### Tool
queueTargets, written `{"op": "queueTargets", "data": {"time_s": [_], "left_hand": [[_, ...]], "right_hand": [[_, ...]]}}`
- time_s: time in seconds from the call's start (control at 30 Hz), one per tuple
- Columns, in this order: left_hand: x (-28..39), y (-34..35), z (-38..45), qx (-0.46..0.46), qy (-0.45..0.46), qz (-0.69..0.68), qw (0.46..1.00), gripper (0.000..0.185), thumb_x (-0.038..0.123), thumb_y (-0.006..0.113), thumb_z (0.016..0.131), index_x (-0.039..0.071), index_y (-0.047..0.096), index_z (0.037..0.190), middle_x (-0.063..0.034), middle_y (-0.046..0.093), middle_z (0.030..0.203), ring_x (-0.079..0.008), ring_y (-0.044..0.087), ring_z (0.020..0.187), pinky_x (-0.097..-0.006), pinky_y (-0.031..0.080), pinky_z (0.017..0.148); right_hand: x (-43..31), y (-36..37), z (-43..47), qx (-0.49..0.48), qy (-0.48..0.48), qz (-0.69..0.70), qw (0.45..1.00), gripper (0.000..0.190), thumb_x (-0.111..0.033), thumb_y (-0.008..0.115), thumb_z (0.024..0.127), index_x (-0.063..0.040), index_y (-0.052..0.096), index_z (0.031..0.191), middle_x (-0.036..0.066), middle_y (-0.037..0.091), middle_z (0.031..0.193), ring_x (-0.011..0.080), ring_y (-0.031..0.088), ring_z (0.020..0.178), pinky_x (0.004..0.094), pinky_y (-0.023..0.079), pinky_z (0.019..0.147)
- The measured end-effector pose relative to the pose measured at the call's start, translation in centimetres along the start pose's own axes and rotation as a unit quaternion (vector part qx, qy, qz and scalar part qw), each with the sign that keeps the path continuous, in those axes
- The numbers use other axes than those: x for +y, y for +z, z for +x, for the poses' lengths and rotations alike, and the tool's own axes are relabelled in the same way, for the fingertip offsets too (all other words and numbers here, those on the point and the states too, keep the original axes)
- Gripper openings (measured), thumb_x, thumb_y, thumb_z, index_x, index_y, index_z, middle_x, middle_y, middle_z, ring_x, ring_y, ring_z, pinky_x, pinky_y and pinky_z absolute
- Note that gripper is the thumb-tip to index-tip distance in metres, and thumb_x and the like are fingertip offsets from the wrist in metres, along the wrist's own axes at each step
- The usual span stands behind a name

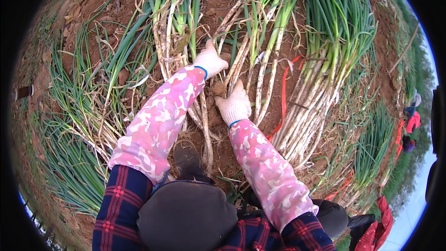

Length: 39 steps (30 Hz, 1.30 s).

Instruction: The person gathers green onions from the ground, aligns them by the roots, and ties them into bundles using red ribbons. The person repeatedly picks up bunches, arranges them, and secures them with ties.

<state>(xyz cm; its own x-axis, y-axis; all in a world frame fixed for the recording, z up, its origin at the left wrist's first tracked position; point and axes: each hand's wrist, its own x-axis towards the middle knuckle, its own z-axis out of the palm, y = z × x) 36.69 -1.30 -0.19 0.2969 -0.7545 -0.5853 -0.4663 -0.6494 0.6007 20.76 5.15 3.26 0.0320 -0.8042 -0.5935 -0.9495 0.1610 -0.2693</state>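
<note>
Both my hands wear whitish knit gloves, with pink camouflage sleeve covers above them. My left hand (210,60) is among long scallion stalks (228,19) at the middle of the view; its fingers are partly hidden, so its grip is unclear. Lower and to the right, my right hand (235,106) closes round the lower ends of a few pale scallions (240,59). A brown clump of roots and soil (218,89) shows by its thumb. Loose scallions (270,76) lie just right of the hands, and others (205,132) lie under my left forearm.
A thick scallion bundle (310,101) lies at the right, a red strip (285,94) beside it. More scallions (170,24) lie ahead, with piles (73,167) at left. My dark boot (186,157) stands on reddish soil. People (413,118) are at the far right.
</note>
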Motion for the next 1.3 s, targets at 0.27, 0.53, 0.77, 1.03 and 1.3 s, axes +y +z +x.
{"op": "queueTargets", "data": {"time_s": [0.27,0.53,0.77,1.03,1.3], "left_hand": [[-4.1,-3.2,-8.5,-0.118,-0.02,-0.592,0.797,0.047,0.013,0.073,0.091,-0.003,0.058,0.132,-0.01,0.073,0.102,-0.0099,0.067,0.068,-0.0194,0.054,0.059],[-7.8,-0.6,-16.8,0.109,-0.002,-0.288,0.951,0.051,0.019,0.073,0.09,-0.002,0.056,0.134,-0.0147,0.068,0.11,-0.0219,0.067,0.094,-0.0351,0.056,0.084],[-3.5,3.3,-18.2,-0.019,0.049,-0.3,0.953,0.082,0.045,0.078,0.09,-0.006,0.048,0.148,-0.0253,0.064,0.136,-0.0326,0.06,0.13,-0.0411,0.05,0.108],[-2.6,5.3,-15.4,-0.078,0.015,-0.502,0.861,0.044,0.023,0.07,0.095,-0.006,0.064,0.128,-0.0165,0.07,0.119,-0.0189,0.066,0.11,-0.0323,0.049,0.099],[-4.8,3.2,-15.8,-0.215,-0.101,-0.767,0.596,0.049,0.043,0.049,0.108,-0.004,0.062,0.118,-0.0258,0.067,0.12,-0.0384,0.071,0.105,-0.0516,0.061,0.088]], "right_hand": [[6.3,-0.8,-1.2,-0.114,-0.04,0.503,0.856,0.078,-0.017,0.078,0.087,0.013,0.039,0.148,0.022,0.064,0.13,0.0289,0.066,0.111,0.0362,0.052,0.101],[7.5,-2.4,-3.6,-0.147,0.017,0.521,0.841,0.056,-0.036,0.067,0.102,0.007,0.052,0.134,0.012,0.068,0.107,0.0177,0.065,0.09,0.0303,0.053,0.079],[6.9,-1.9,-4.7,-0.18,0.035,0.626,0.758,0.048,-0.037,0.055,0.107,0.001,0.059,0.136,0.014,0.07,0.118,0.0201,0.068,0.101,0.0342,0.055,0.085],[5.6,-2.6,-5.3,-0.144,0.008,0.589,0.796,0.041,-0.019,0.056,0.105,0.007,0.055,0.137,0.014,0.068,0.122,0.0205,0.068,0.107,0.0333,0.054,0.092],[5.9,-1.7,-4.6,-0.248,0.035,0.696,0.673,0.037,-0.021,0.056,0.106,0.006,0.056,0.132,0.014,0.072,0.105,0.0217,0.071,0.08,0.0345,0.059,0.072]]}}
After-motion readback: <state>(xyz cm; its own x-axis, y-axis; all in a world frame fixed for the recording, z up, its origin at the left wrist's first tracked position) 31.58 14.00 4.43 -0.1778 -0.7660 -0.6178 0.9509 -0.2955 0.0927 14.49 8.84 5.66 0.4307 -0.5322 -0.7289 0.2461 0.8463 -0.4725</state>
